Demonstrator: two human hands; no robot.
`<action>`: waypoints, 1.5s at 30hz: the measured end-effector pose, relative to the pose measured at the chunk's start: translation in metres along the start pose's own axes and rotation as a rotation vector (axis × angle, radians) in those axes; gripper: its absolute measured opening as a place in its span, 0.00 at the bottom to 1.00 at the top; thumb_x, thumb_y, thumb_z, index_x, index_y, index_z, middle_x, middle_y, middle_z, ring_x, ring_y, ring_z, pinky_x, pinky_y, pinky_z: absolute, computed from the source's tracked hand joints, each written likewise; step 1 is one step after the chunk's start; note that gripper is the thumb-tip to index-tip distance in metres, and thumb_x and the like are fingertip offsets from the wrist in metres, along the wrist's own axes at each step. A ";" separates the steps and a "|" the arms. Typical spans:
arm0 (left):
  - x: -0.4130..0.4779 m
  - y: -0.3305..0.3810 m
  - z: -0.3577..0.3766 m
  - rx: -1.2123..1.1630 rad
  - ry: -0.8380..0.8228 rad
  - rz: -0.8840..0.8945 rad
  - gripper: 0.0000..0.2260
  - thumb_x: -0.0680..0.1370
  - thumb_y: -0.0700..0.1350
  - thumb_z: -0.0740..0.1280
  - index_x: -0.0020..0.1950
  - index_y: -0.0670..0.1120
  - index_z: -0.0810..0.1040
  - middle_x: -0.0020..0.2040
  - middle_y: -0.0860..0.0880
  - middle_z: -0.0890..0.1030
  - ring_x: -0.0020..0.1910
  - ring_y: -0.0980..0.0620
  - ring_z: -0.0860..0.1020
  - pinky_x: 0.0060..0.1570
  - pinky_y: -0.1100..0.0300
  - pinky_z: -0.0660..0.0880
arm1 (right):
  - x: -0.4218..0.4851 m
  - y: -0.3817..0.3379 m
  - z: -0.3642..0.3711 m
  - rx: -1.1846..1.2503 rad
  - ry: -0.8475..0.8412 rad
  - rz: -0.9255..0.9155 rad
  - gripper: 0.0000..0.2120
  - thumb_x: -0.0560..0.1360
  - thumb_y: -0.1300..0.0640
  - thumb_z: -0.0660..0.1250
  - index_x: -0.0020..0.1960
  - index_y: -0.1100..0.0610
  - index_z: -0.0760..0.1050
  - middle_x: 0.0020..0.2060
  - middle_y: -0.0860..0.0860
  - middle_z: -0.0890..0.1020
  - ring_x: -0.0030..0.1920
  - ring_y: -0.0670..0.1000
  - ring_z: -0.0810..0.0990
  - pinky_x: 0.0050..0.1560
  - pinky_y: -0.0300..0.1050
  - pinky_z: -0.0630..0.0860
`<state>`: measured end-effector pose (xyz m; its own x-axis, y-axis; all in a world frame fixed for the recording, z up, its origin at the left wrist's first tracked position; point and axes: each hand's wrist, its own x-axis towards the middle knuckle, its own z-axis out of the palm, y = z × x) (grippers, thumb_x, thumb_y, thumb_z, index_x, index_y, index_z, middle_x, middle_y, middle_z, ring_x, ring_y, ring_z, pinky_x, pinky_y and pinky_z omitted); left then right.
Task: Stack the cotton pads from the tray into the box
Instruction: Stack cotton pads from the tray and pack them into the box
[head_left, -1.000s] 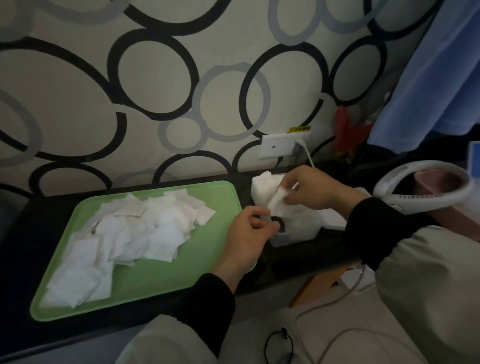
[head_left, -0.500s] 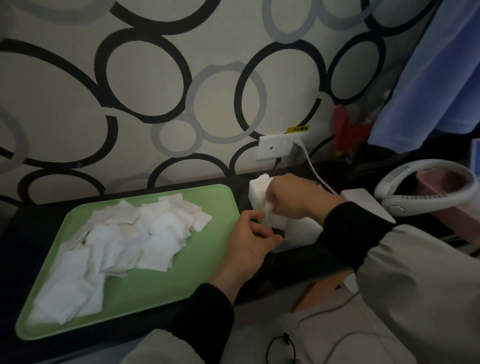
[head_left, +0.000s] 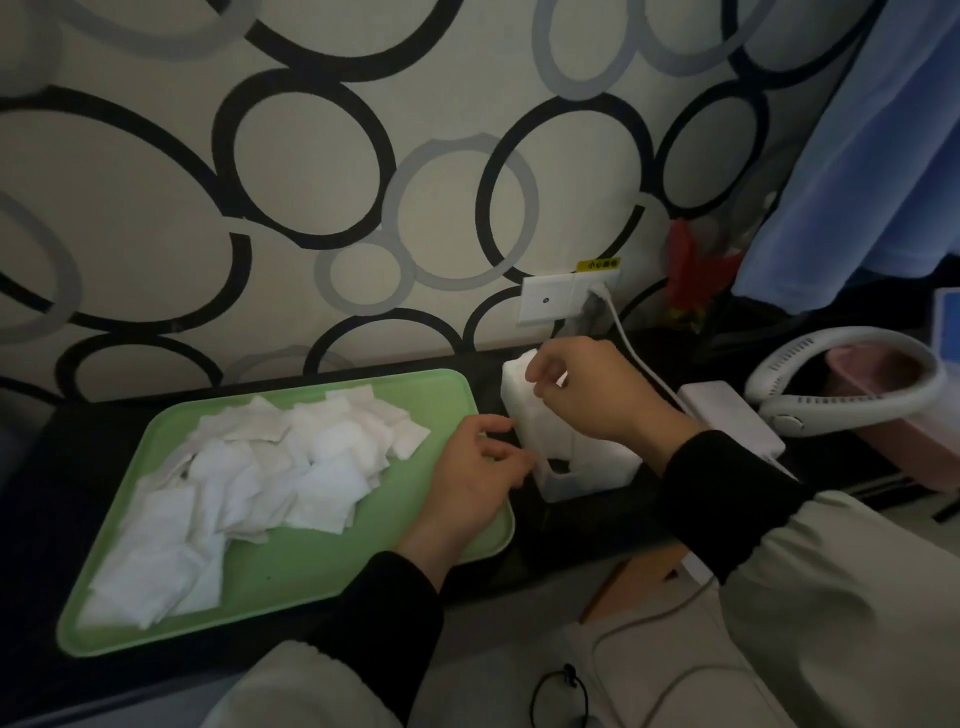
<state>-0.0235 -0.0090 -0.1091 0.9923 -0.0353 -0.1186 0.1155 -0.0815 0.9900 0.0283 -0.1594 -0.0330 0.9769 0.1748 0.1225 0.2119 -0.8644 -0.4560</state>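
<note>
A green tray (head_left: 441, 395) on the dark counter holds a loose heap of white square cotton pads (head_left: 270, 478). Just right of it stands a small white box (head_left: 597, 470) with a stack of pads (head_left: 514, 382) rising from its far end. My right hand (head_left: 592, 397) is on top of that stack, its fingers curled down around the upper pads. My left hand (head_left: 475, 467) is at the box's left side, with thumb and curled fingers against the box wall.
A wall socket (head_left: 550, 304) with a white cable (head_left: 641, 366) is right behind the box. A white power brick (head_left: 727, 415), a white neck fan (head_left: 852, 389) and a pink container (head_left: 893, 441) lie to the right. Blue cloth (head_left: 872, 156) hangs at the upper right.
My right hand brought a pad down onto the stack in the box and now stays curled on the stack top. My left hand stayed at the box's left side.
</note>
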 end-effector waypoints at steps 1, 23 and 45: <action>-0.002 0.002 -0.007 0.008 0.018 -0.002 0.14 0.76 0.40 0.73 0.60 0.46 0.74 0.43 0.47 0.82 0.35 0.55 0.79 0.34 0.66 0.73 | -0.003 -0.007 0.001 0.051 0.001 -0.007 0.07 0.76 0.58 0.67 0.50 0.48 0.81 0.46 0.44 0.83 0.45 0.43 0.80 0.48 0.41 0.78; -0.056 0.001 -0.202 0.270 0.377 -0.042 0.07 0.75 0.35 0.69 0.49 0.46 0.82 0.39 0.45 0.82 0.33 0.54 0.79 0.32 0.65 0.71 | -0.022 -0.121 0.147 0.312 -0.132 0.106 0.14 0.69 0.48 0.76 0.51 0.48 0.76 0.42 0.43 0.79 0.44 0.46 0.79 0.48 0.43 0.76; -0.063 0.008 -0.211 0.244 0.259 0.129 0.09 0.75 0.39 0.74 0.51 0.53 0.82 0.49 0.53 0.85 0.52 0.51 0.82 0.52 0.47 0.81 | -0.022 -0.147 0.123 0.807 -0.157 -0.023 0.05 0.78 0.61 0.68 0.50 0.60 0.82 0.39 0.54 0.85 0.34 0.48 0.80 0.34 0.35 0.75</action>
<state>-0.0758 0.2033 -0.0776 0.9800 0.1897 0.0606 0.0053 -0.3290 0.9443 -0.0215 0.0222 -0.0771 0.9517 0.3040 0.0425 0.1275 -0.2655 -0.9557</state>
